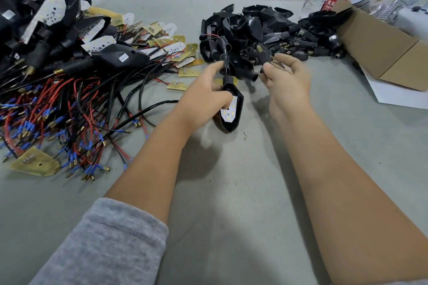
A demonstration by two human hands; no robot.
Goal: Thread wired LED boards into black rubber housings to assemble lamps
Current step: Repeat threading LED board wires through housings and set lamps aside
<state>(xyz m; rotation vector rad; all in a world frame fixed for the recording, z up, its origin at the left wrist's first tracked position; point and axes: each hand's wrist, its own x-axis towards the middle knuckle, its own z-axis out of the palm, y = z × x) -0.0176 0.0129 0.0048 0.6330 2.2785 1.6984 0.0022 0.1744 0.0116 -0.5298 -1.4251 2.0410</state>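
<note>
A: Where's the lamp?
B: Above the surface (231, 192); left hand (203, 102) grips housing (238, 99), thumb on LED board (229, 111).
A: Risk?
B: Right hand (287, 76) pinches the cable (224, 53) end (blurred); hard tugging might unseat the board.

Grey fleece sleeve (111, 245) pushed up the left forearm; right forearm bare.

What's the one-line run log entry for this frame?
left hand: grips housing, LED board seated | right hand: pinches wire end | empty housings pile: behind hands
</note>
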